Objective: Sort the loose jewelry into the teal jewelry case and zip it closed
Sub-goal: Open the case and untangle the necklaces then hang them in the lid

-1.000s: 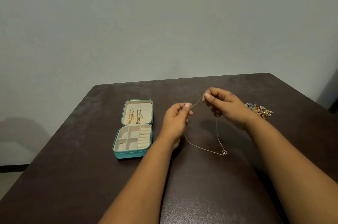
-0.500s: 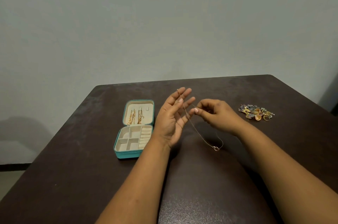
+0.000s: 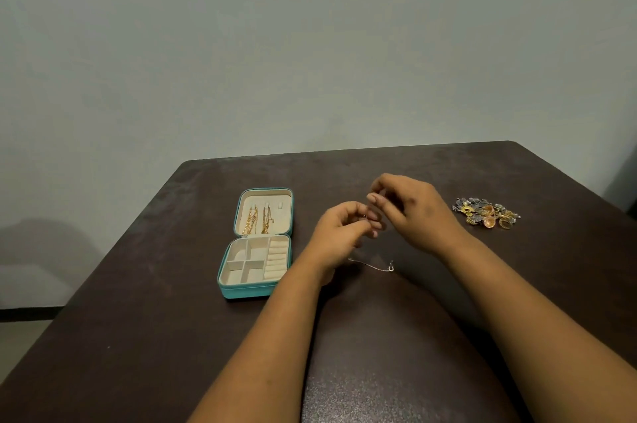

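Since 0.5 s ago the left hand (image 3: 339,233) had curled shut from splayed, meeting the right hand (image 3: 410,212); both pinched the thin gold chain necklace (image 3: 375,265) w/ pendant drooping near the dark table (image 3: 379,371). Step: gathering the chain. Next, probably: carry left to the open teal zip jewelry case (image 3: 255,291). Loose jewelry pile (image 3: 486,212) waited far right.

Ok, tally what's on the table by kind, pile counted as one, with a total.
Case, open: 1
Chains hung in its lid: 2
Chain gripped by the left hand and right hand: 1
Jewelry pile: 1
Total: 5
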